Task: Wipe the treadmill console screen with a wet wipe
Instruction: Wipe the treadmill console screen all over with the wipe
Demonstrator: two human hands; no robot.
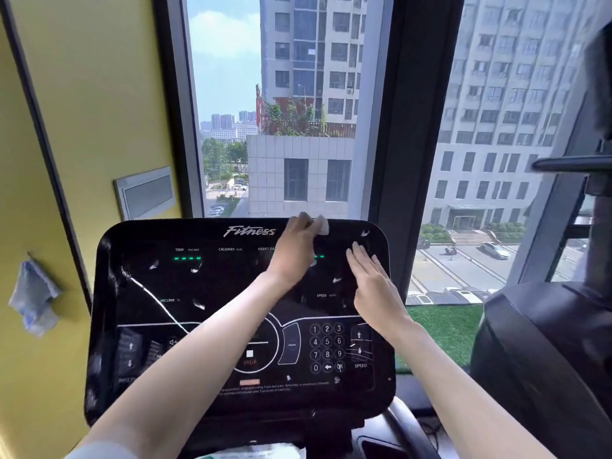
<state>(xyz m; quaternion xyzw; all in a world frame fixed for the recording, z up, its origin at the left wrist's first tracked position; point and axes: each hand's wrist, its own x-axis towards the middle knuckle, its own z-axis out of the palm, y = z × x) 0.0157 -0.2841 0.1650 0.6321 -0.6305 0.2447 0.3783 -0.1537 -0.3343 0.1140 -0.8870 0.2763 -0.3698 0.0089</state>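
Forearms point(212, 336) overlie the console screen point(231, 286); left hand point(294, 250) pinches the wet wipe point(322, 225) at its top, right hand point(371, 279) flat, fingers point(359, 256) straight; blue cloth point(33, 296) hangs leftward.

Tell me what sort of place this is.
Probably a gym or fitness room, several floors up: a treadmill console marked Fitness, another dark machine to the right, and tall windows overlooking a street.
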